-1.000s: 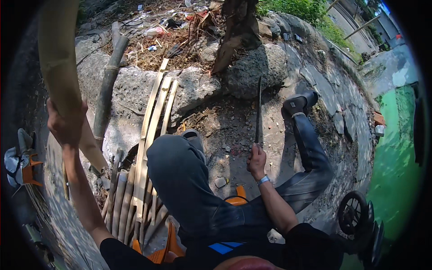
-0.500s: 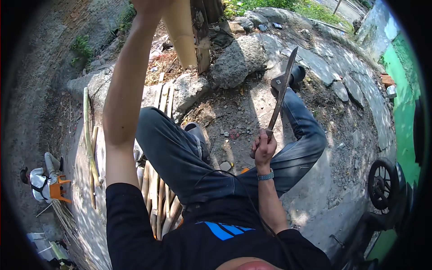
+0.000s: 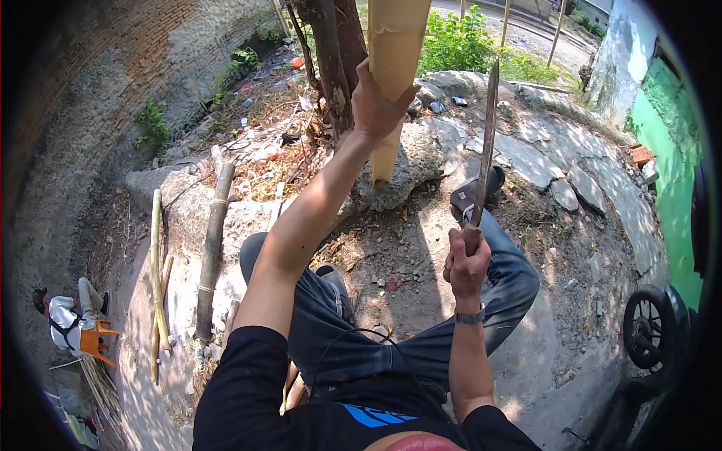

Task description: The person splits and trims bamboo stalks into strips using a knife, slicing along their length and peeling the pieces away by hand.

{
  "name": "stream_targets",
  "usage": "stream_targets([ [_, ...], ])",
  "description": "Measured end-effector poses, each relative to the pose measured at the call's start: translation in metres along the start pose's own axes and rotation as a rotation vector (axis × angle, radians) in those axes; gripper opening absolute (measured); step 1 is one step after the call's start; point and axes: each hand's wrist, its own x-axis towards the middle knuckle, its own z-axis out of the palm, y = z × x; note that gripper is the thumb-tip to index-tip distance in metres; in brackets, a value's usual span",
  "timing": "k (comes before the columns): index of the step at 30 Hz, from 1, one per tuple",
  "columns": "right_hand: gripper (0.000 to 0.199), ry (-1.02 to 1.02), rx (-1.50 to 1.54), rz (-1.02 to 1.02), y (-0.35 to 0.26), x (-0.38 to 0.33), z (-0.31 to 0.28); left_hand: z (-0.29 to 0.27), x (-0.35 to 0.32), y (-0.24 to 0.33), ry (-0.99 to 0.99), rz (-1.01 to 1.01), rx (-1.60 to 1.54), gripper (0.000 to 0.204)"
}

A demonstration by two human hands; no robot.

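Observation:
My left hand is wrapped round a thick, pale yellow bamboo pole. The pole stands nearly upright in front of me, its lower end by a rough stone and its top out of view. In my right fist is the handle of a machete, held above my bent right leg. Its long dark blade points up and away, apart from the bamboo. I wear a watch on the right wrist.
A tree trunk rises just left of the pole. More bamboo poles lie on the ground to my left. Farther left, a person sits on an orange chair. A motorcycle wheel stands at the right, near a green wall.
My left arm has swung to the right with the bamboo pole, which now stands right of the trunk. My right hand and the machete have shifted slightly right, the blade more upright.

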Motion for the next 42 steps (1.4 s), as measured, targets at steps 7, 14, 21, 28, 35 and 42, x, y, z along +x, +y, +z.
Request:
stream_targets([
  [7,0.070,0.083,-0.387,-0.412,-0.145,0.130,0.091,0.002,-0.010,0.005,0.091,-0.070,0.066,0.083],
  [14,0.052,0.103,-0.288,-0.753,-0.169,0.186,0.156,-0.019,-0.015,0.025,-0.041,-0.149,0.048,0.080],
  [21,0.046,0.076,-0.253,-0.552,-0.177,0.168,0.151,-0.129,0.085,0.067,-0.146,-0.020,-0.065,0.087],
  [28,0.041,-0.182,-0.145,-0.238,-0.198,0.172,0.155,-0.151,0.227,0.160,-0.453,-0.001,-0.608,0.081],
  [35,0.049,-0.212,-0.299,-0.257,-0.182,0.172,0.133,-0.120,0.236,0.167,-0.659,0.089,-0.807,0.063],
  [42,0.027,-0.132,0.152,-0.417,-0.060,0.072,0.106,-0.109,0.255,0.149,-0.177,-0.216,-0.786,0.063],
])
